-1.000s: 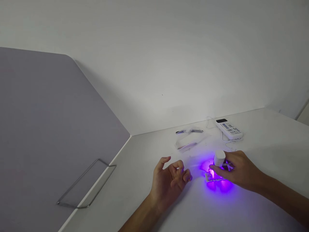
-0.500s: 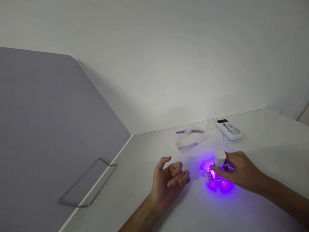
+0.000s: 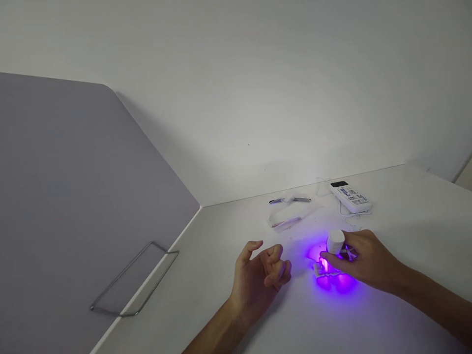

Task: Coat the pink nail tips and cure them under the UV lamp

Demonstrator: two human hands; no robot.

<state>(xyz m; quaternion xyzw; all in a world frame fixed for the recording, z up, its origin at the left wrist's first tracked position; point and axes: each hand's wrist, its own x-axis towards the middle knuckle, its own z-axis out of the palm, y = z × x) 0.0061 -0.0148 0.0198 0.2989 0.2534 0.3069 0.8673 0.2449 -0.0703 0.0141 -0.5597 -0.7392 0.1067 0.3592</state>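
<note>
My right hand (image 3: 372,260) pinches a small white UV lamp (image 3: 335,241) between thumb and fingers. The lamp points down and throws bright violet light. Under it, a small pale piece with a bumpy edge (image 3: 317,270) lies on the white tabletop (image 3: 206,275); the lamp, hand and glare hide most of it. To the left of the glow, my left hand (image 3: 258,278) is held palm up. Its fingers are loosely curled, the thumb stands apart, and nothing shows in it.
Behind the hands lies a clear plastic bag (image 3: 289,216) with thin strips in or beside it. A white device with a dark end (image 3: 351,197) and a cable sits at the back right. On the left, a metal wire frame (image 3: 137,309) straddles the table edge by a grey panel (image 3: 73,187).
The fingers of my left hand have shifted slightly, with the lower ones curling a little differently. My right hand and the lamp stay practically where they were, with the violet light still on.
</note>
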